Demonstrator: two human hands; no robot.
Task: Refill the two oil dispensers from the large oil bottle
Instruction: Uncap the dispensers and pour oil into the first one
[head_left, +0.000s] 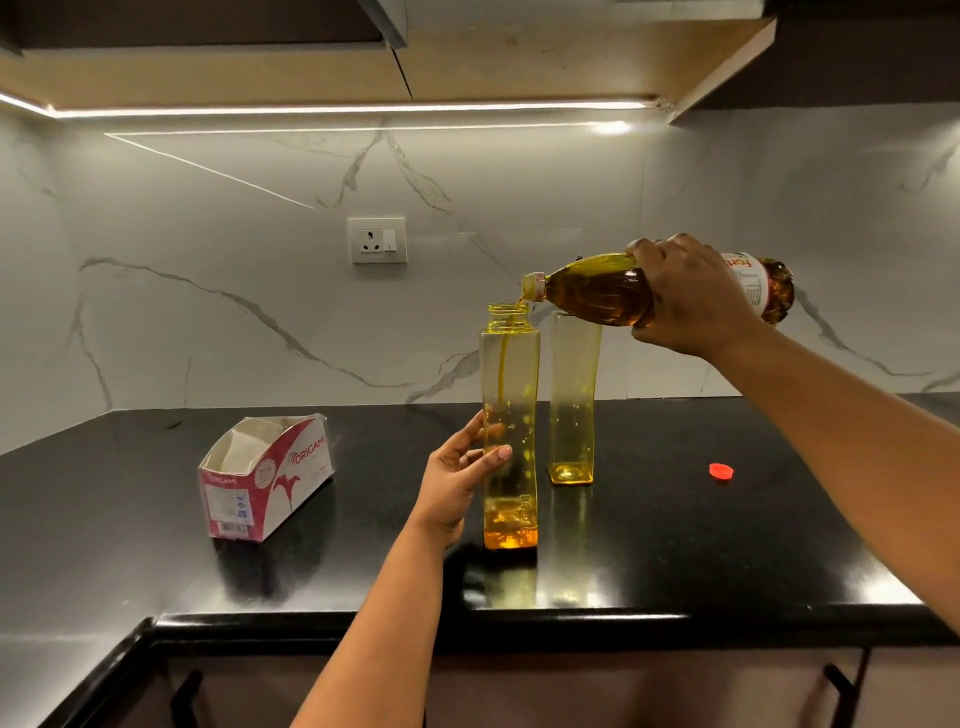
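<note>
My right hand (691, 296) grips the large oil bottle (597, 288), which lies tilted almost level with its mouth to the left. A thin stream of oil runs from the mouth into the open neck of the near dispenser (509, 364), a tall square yellow one with a shallow layer of oil at its bottom. My left hand (457, 478) holds this dispenser at mid height, thumb in front and fingers behind. The second dispenser (571, 405) stands just behind and to the right, with only a trace of oil at its base. Its neck is hidden by the bottle.
A red bottle cap (721, 471) lies on the black counter (675, 545) to the right. An open pink and white tissue box (265, 478) sits on the left. A wall socket (377, 240) is set in the marble backsplash. The counter's front edge runs below the dispensers.
</note>
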